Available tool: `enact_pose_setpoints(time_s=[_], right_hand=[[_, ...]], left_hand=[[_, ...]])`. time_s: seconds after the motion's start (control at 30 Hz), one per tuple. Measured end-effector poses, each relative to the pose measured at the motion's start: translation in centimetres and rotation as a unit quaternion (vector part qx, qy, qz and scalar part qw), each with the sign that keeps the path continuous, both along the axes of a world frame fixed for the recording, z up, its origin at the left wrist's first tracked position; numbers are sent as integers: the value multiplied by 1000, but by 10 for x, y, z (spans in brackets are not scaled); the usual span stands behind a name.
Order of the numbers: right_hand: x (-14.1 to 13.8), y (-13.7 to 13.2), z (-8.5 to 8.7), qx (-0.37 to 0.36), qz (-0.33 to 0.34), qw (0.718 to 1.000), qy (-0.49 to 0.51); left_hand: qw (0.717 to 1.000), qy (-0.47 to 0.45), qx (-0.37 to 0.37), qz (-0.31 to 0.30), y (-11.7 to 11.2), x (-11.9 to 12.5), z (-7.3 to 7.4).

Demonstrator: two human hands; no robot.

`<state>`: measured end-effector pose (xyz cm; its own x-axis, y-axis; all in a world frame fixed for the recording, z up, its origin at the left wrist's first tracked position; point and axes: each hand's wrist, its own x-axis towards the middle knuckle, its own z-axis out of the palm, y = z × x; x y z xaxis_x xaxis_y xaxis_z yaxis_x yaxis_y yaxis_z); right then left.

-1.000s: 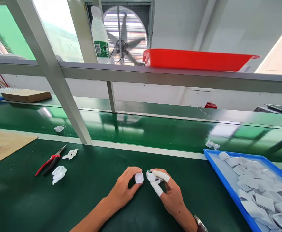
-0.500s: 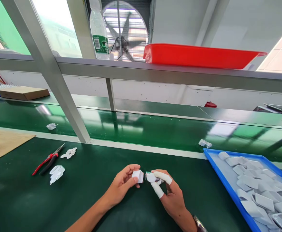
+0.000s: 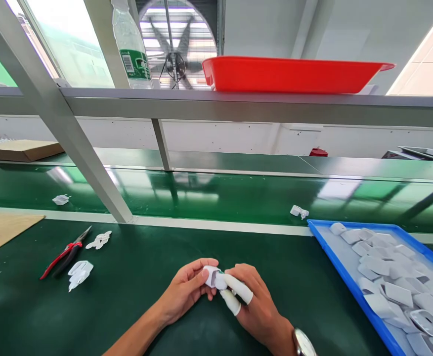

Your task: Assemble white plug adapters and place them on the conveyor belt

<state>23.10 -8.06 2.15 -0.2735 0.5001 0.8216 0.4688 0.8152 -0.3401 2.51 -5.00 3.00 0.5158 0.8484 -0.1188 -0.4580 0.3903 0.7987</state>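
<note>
My left hand grips a small white plastic housing between thumb and fingers, its open end turned to the right. White finger cots cover the thumb and forefinger of my right hand. Those fingers pinch a small white part with a sliver of green board on it. The two pieces meet end to end, the right one at the housing's mouth; how far it goes in is hidden by my fingers. Both hands are just above the dark green table.
A blue tray heaped with white plastic pieces stands at right. Red-handled pliers and white parts lie at left, near a brown board. Overhead, a metal rail carries a red tray and a bottle.
My right hand has brought its part leftward against the housing, closing the gap between them. The housing has tilted, showing its open end. The camera view has shifted slightly.
</note>
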Motion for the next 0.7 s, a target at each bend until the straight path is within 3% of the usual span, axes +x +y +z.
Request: enact_pose_setpoints(time_s=[0.17, 0.7], right_hand=[[0, -2, 4, 9, -15, 999, -30], [-5, -2, -5, -15, -36, 997, -70]], left_hand=[[1000, 0, 7, -2, 0, 0, -1], [999, 32, 3, -5, -3, 5, 3]])
